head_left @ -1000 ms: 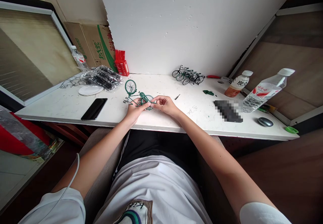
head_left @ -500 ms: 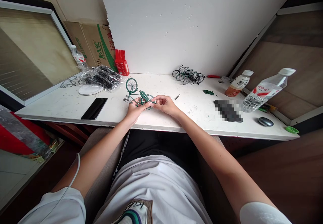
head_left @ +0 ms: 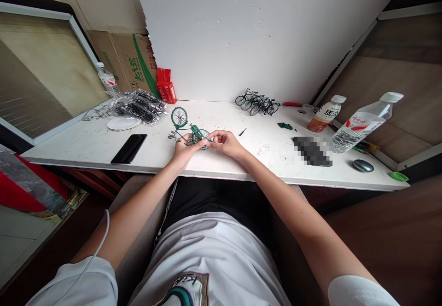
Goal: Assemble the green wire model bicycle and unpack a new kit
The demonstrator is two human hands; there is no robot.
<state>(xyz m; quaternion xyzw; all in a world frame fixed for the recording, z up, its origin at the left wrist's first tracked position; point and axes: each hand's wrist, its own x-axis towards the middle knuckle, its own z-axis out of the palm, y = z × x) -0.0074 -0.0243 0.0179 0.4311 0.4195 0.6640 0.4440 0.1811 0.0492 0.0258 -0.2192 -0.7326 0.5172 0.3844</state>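
Observation:
A small green model bicycle (head_left: 179, 117) is held tilted just over the table's front part, one wheel up and to the left. My left hand (head_left: 186, 150) is closed on its rear half from the near side, thumb stretched toward the other wheel. My right hand (head_left: 226, 143) pinches at that wheel's right side, its fingertips meeting the left thumb. Any small part between those fingertips is hidden. Right of the hands lies a thin dark screwdriver-like tool (head_left: 242, 132). Several finished-looking model bicycles (head_left: 257, 102) stand clustered by the back wall.
On the white table (head_left: 221, 165) lie a phone (head_left: 129, 148), a plastic bag of black parts (head_left: 141, 106), a green piece (head_left: 285, 125), and a mouse (head_left: 363, 165). Two bottles (head_left: 362, 124) (head_left: 326, 115) stand right. A red box (head_left: 166, 86) and a carton (head_left: 133, 62) stand back left.
The model bicycle has shifted very slightly left in the picture. Both hands keep the same grip.

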